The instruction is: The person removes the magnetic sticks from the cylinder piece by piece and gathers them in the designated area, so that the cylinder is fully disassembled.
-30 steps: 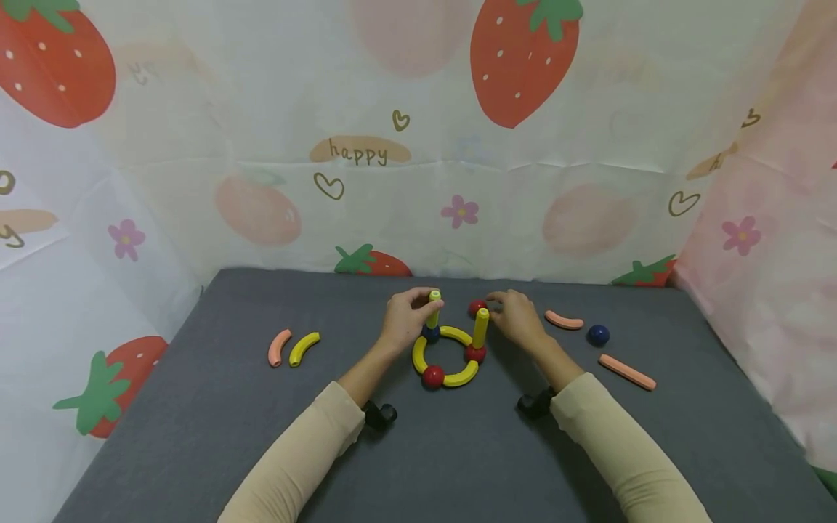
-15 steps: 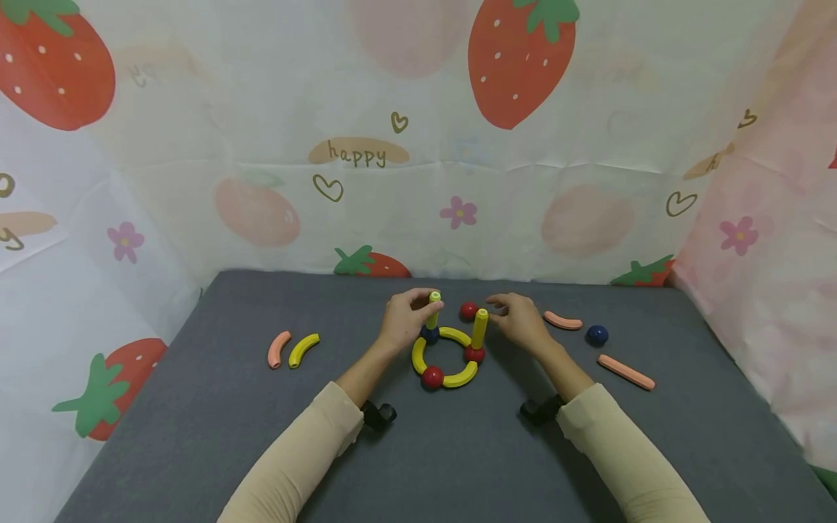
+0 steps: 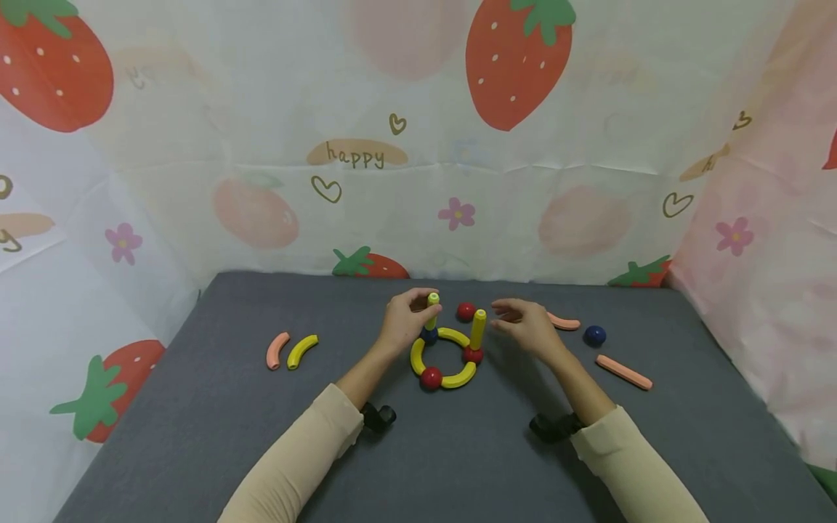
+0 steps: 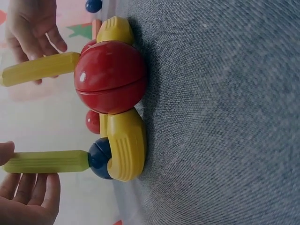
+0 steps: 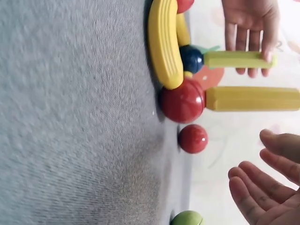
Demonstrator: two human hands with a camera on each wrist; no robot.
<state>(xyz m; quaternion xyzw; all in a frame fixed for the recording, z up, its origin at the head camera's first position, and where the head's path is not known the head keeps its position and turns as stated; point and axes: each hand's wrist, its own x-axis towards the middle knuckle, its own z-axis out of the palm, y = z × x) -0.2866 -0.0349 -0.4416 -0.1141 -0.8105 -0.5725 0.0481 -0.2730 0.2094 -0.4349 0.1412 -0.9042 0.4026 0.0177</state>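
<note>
On the grey table a ring of yellow curved sticks joins a blue ball, a red ball at the right and another red ball in front. My left hand pinches the upper part of a yellow-green rod that rises from the blue ball. A yellow rod stands upright on the right red ball, untouched. Behind the ring lies a loose red ball. My right hand hovers right of it, fingers apart and holding nothing, as the right wrist view confirms.
Left of the ring lie a pink curved stick and a yellow curved stick. To the right are a pink curved stick, a dark blue ball and a straight pink rod. A green ball shows in the right wrist view.
My right hand has let go of the loose red ball and drawn away to the right. That ball has shifted slightly left. The left hand keeps its place on the yellow-green rod.
</note>
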